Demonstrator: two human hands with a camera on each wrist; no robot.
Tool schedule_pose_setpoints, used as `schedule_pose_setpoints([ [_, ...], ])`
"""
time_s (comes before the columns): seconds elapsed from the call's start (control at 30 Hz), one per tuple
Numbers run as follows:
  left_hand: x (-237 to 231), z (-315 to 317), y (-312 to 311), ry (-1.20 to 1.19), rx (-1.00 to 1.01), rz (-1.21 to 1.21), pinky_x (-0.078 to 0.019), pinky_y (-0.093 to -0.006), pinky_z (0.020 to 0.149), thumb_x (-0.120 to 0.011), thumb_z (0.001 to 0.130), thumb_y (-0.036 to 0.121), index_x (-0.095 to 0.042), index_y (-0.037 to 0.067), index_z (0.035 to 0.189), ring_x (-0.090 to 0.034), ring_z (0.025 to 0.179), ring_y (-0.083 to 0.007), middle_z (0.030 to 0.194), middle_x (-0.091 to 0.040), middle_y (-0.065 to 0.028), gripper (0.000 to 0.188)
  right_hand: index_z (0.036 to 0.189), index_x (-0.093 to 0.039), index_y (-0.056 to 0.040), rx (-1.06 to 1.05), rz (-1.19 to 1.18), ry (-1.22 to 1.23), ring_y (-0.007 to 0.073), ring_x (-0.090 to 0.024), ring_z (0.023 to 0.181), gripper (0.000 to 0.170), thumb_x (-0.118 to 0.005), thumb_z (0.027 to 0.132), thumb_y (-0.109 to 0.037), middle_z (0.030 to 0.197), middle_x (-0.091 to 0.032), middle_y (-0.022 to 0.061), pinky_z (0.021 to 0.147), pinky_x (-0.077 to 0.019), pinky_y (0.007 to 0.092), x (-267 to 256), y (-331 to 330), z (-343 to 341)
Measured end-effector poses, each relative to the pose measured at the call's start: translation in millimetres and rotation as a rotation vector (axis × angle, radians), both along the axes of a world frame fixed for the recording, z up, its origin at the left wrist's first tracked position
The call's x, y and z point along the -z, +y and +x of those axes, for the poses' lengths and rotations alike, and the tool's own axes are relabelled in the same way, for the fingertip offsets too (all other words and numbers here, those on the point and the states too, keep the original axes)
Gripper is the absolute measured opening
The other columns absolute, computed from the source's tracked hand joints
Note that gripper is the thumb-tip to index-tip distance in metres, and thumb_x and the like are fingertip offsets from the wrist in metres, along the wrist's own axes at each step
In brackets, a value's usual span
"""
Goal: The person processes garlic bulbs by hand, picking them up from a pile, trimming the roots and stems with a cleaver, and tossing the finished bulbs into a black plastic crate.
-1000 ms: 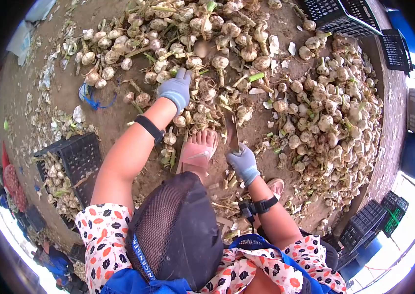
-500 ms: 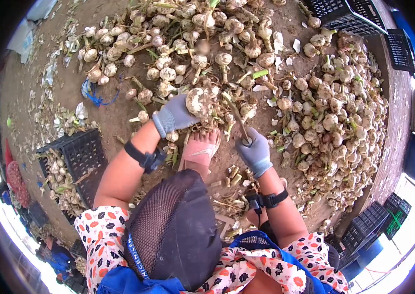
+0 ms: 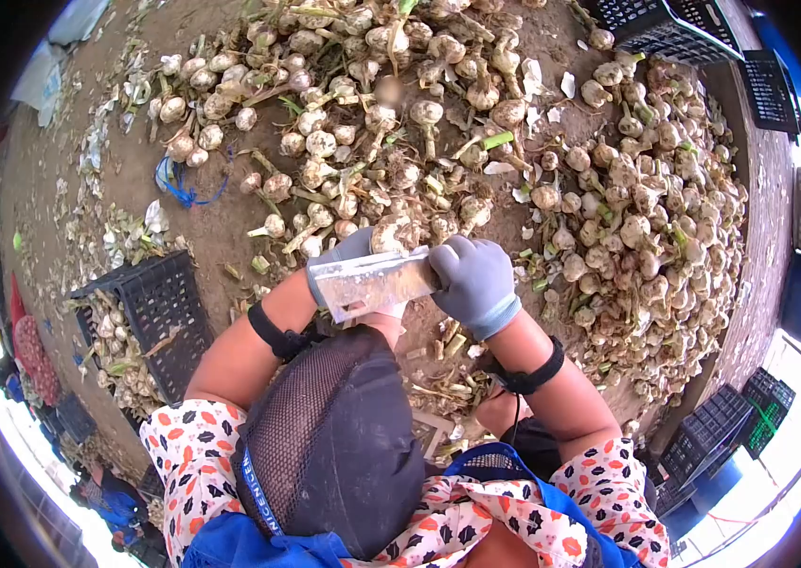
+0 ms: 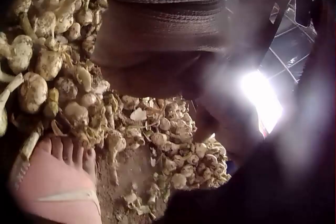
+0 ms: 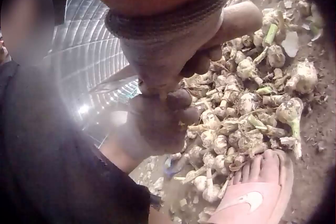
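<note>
Flat and wide in the head view, the knife blade (image 3: pixel 374 284) lies across the front of the left hand (image 3: pixel 342 252), hiding most of its fingers. A large garlic bulb (image 3: pixel 395 233) shows just beyond the blade, held in that gloved left hand. My right hand (image 3: pixel 478 284), also gloved, grips the knife's handle end, close beside the bulb. In the left wrist view the left hand (image 4: pixel 157 40) is dark and its fingers are unclear. The right wrist view shows the right hand (image 5: pixel 168 50) above the other hand, with the blade indistinct.
Loose garlic (image 3: pixel 306 43) spreads over the ground ahead, and a large heap (image 3: pixel 647 227) lies at the right. A black crate (image 3: pixel 166 322) with garlic stands at the left. Blue string (image 3: pixel 187 197) lies on the soil. A sandalled foot (image 5: pixel 257 192) is below the hands.
The left hand has drawn back from the pile, bringing a bulb toward the body. The right hand has moved up and left, and the knife has swung from pointing forward to lying across the left hand.
</note>
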State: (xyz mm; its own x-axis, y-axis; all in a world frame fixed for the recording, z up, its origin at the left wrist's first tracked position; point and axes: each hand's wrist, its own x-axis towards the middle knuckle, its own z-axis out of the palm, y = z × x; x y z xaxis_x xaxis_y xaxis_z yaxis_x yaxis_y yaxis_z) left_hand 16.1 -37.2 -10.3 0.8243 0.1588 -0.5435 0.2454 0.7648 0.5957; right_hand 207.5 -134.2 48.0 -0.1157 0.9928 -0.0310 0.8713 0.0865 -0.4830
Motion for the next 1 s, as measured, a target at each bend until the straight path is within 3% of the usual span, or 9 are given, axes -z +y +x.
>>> schedule_pose_setpoints([
  [0.1,-10,-4,-8,0.012,-0.024,0.043,-0.0385,-0.0364,0.103,-0.051,0.091,0.016,-0.049,-0.001,0.125,-0.051,0.117,-0.0224,0.122,-0.056,-0.0120,0.038,0.084,-0.058,-0.0136,0.108,0.032,-0.033,0.0265,-0.062,0.063,0.013,-0.061,0.074,-0.020,0.074,-0.060,0.0083,0.055,-0.0486,0.0405,19,-3,6],
  [0.2,-16,-4,11,-0.401,0.298,1.526,-0.0483,-0.0324,0.087,-0.071,0.076,0.020,-0.059,0.007,0.112,-0.060,0.097,-0.0234,0.112,-0.061,-0.0110,0.041,0.084,-0.059,-0.0116,0.749,-0.199,-0.087,0.0296,-0.062,0.066,0.013,-0.060,0.079,-0.024,0.075,-0.064,0.0124,0.058,-0.0492,0.0404,74,-6,48],
  [0.23,-14,-3,13,-0.392,0.280,1.540,-0.0483,-0.0324,0.087,-0.071,0.076,0.020,-0.059,0.007,0.112,-0.060,0.097,-0.0234,0.112,-0.061,-0.0110,0.041,0.084,-0.059,-0.0110,0.862,-0.141,-0.049,0.0305,-0.063,0.067,0.015,-0.060,0.080,-0.026,0.076,-0.064,0.0134,0.059,-0.0495,0.0394,73,-10,56],
  [0.3,-12,-13,7,-0.121,0.168,0.574,-0.0480,-0.0315,0.087,-0.075,0.075,0.021,-0.058,0.006,0.112,-0.060,0.099,-0.0183,0.109,-0.062,-0.0071,0.044,0.085,-0.060,-0.0108,0.861,-0.269,0.034,0.0321,-0.063,0.070,0.017,-0.062,0.079,-0.027,0.077,-0.064,0.0135,0.062,-0.0495,0.0390,71,-24,49],
  [0.43,9,-25,4,0.009,0.101,-0.018,-0.0481,-0.0310,0.087,-0.082,0.069,0.018,-0.047,0.004,0.123,-0.059,0.099,-0.0140,0.104,-0.064,-0.0030,0.066,0.078,-0.056,-0.0079,0.593,-0.225,0.138,0.0364,-0.058,0.066,0.016,-0.063,0.075,-0.022,0.069,-0.058,0.0159,0.057,-0.0465,0.0399,67,-33,27],
  [0.6,-36,11,7,-0.159,0.134,0.598,-0.0473,-0.0297,0.087,-0.068,0.083,0.014,-0.052,0.001,0.116,-0.057,0.098,-0.0155,0.107,-0.061,-0.0071,0.038,0.080,-0.056,-0.0112,0.397,-0.018,0.237,0.0336,-0.059,0.067,0.017,-0.067,0.070,-0.018,0.072,-0.059,0.0115,0.059,-0.0484,0.0415,31,-29,3],
  [0.7,70,-12,-15,-0.196,0.192,0.522,-0.0481,-0.0297,0.089,-0.060,0.088,0.015,-0.052,0.002,0.118,-0.057,0.101,-0.0151,0.114,-0.059,-0.0083,0.034,0.077,-0.053,-0.0121,0.193,0.017,0.198,0.0311,-0.058,0.061,0.017,-0.067,0.068,-0.016,0.067,-0.055,0.0094,0.055,-0.0467,0.0418,12,-19,-3],
  [0.8,-16,8,8,0.039,0.183,0.309,-0.0502,-0.0295,0.088,-0.048,0.093,0.011,-0.052,-0.001,0.119,-0.059,0.102,-0.0163,0.115,-0.060,-0.0107,0.029,0.079,-0.052,-0.0135,0.110,0.041,0.157,0.0286,-0.057,0.059,0.019,-0.066,0.067,-0.017,0.066,-0.053,0.0069,0.052,-0.0451,0.0403,2,-13,-12],
  [1.0,17,-1,-12,0.100,0.026,0.145,-0.0491,-0.0274,0.078,-0.064,0.082,0.023,-0.063,0.006,0.105,-0.062,0.087,-0.0140,0.093,-0.066,-0.0031,0.028,0.080,-0.053,-0.0141,0.082,0.023,0.031,0.0274,-0.058,0.057,0.016,-0.064,0.068,-0.019,0.067,-0.054,0.0050,0.051,-0.0454,0.0386,6,-11,-15],
])
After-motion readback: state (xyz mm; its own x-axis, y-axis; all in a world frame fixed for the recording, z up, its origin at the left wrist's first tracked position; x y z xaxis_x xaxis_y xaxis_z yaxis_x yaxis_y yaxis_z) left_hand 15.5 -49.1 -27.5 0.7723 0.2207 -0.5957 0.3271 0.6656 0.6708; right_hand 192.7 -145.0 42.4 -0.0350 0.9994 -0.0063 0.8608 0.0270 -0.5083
